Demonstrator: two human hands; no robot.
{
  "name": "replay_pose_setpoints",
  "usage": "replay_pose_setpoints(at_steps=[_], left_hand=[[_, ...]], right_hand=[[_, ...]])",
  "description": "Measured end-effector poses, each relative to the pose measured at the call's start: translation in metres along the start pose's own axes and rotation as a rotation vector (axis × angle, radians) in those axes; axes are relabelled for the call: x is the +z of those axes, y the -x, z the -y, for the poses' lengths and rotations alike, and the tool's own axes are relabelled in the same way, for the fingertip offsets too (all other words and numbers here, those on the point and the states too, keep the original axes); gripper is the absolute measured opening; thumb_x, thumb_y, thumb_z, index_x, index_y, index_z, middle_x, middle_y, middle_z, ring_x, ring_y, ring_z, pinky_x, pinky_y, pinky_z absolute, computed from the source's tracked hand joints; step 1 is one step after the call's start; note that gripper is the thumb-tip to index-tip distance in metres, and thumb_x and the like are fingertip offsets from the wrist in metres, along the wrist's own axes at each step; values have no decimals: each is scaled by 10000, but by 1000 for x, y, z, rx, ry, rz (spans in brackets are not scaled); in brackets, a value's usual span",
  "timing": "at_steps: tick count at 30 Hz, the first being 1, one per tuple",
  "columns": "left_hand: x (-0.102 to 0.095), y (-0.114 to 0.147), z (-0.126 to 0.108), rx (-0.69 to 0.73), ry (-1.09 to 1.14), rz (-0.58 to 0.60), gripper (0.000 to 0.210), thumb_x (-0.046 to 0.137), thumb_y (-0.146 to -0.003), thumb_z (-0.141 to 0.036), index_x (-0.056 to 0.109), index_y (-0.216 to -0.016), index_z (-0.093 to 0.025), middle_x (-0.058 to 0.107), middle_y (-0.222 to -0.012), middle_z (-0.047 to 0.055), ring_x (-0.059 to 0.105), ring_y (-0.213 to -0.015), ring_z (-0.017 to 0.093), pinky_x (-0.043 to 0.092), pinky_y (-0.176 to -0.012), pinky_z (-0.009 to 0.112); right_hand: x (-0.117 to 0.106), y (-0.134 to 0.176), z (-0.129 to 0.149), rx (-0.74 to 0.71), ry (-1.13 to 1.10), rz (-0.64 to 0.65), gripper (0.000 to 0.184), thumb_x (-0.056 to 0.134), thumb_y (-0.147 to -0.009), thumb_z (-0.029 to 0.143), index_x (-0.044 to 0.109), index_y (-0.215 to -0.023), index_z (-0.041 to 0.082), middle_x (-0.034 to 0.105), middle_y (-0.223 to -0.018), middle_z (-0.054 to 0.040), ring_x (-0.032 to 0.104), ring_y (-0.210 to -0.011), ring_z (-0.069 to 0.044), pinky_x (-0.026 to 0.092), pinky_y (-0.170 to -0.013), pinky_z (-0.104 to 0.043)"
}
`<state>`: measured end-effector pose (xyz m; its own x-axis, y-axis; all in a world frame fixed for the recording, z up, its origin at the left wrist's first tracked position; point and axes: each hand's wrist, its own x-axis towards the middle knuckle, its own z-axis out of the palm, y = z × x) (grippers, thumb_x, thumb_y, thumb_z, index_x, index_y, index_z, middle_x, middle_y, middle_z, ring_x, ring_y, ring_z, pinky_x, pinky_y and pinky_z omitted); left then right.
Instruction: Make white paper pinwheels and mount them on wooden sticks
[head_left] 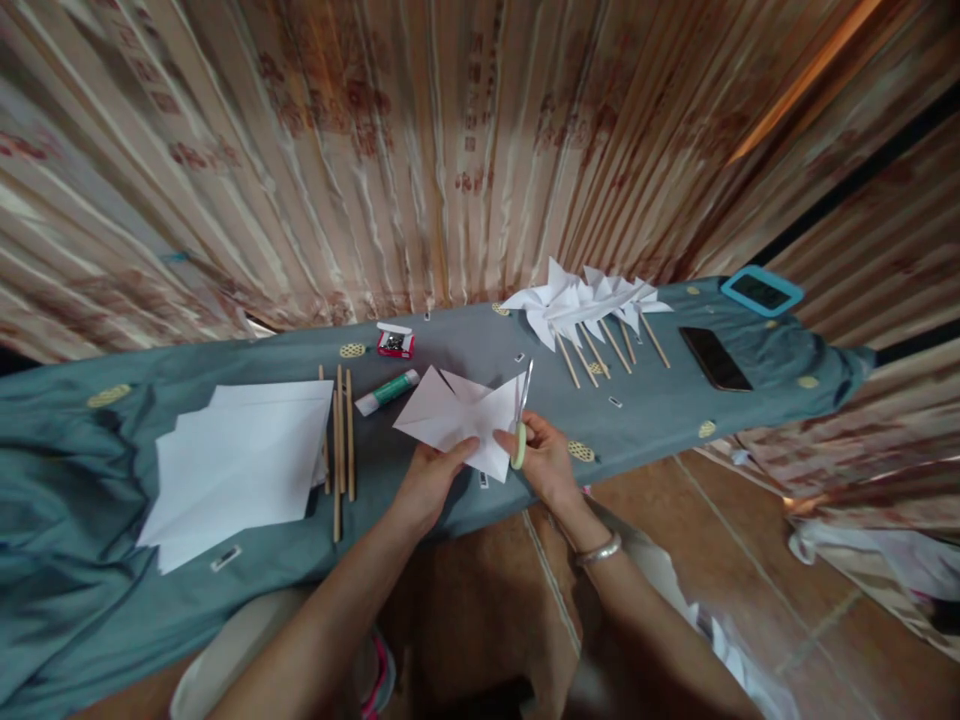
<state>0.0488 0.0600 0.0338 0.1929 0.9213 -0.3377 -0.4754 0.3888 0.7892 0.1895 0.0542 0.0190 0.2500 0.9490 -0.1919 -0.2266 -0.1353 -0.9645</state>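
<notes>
A white paper square (457,418) with slits cut in from its corners is held just above the cloth-covered table. My left hand (429,487) is closed on its near edge, thumb on top. In my right hand (549,462) are scissors (519,446) with pale green handles. Their blades point up and away, alongside the paper's right side. The right thumb also presses on the paper. Just beyond the paper's left corner lies a green and white glue stick (387,392).
White sheets (240,460) are stacked on the left, beside several wooden sticks (341,440). A small red box (395,342) stands behind the glue stick. Paper pinwheels (592,305) on sticks lie back right, near a dark phone (714,358) and a blue-framed device (762,291). A curtain (450,150) hangs behind.
</notes>
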Motion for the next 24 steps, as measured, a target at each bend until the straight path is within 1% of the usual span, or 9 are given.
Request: replay_pose_setpoints(at_steps=[2,5,9,11,14,16,18,21,24], left_hand=[[-4,-8,-1,62,8,-86,427,836,-515,-229,687,-905,-142,734,-937,70,659,-924,246,469,-917,403],[-14,-21,-10,160,11,-150,428,849,-470,-210,688,-859,-136,733,-856,47,663,-841,224,478,-885,394],[-24,-31,-28,296,36,-220,440,850,-429,-176,686,-836,-153,722,-800,7,658,-822,193,472,-897,371],[-26,-32,-35,326,40,-230,442,846,-420,-165,691,-833,-159,716,-763,-3,655,-799,186,478,-888,368],[-26,-31,-41,351,36,-215,361,836,-434,-165,692,-764,-165,702,-700,-9,652,-775,189,490,-867,369],[-26,-29,-42,361,35,-200,328,830,-438,-164,689,-733,-169,696,-686,-14,653,-780,190,488,-865,362],[-25,-28,-41,346,40,-191,355,831,-428,-157,693,-755,-169,696,-687,-20,652,-759,181,486,-852,350],[-23,-27,-38,335,48,-168,409,831,-438,-151,698,-824,-161,696,-683,-21,650,-723,173,490,-824,346],[-21,-26,-34,336,40,-151,410,831,-451,-147,694,-837,-161,702,-697,-18,655,-737,174,489,-828,340]], right_hand=[[2,1,2,-25,17,31,469,864,-482,443,630,-792,180,515,-503,87,428,-463,-70,364,-472,-209],[-3,4,7,-29,77,131,481,802,-582,537,636,-856,178,623,-592,29,518,-518,-96,408,-505,-219],[-16,13,10,65,167,450,506,731,-674,597,637,-914,161,660,-638,-5,527,-507,-93,411,-502,-218],[-21,18,8,108,185,609,525,716,-694,605,628,-945,153,677,-695,-22,542,-536,-93,424,-527,-220],[-24,23,6,143,215,769,540,689,-724,613,610,-982,146,683,-758,-41,559,-577,-97,420,-530,-211],[-24,24,6,161,234,821,537,671,-743,613,603,-992,142,676,-761,-41,559,-576,-93,414,-514,-201],[-24,24,6,179,248,836,524,671,-749,604,598,-985,142,666,-749,-34,560,-571,-88,416,-503,-191],[-23,23,6,199,267,818,527,698,-725,598,594,-967,143,655,-730,-23,567,-569,-84,421,-489,-179],[-22,22,5,201,274,786,547,714,-691,618,599,-939,144,642,-699,-8,559,-547,-77,419,-476,-173]])
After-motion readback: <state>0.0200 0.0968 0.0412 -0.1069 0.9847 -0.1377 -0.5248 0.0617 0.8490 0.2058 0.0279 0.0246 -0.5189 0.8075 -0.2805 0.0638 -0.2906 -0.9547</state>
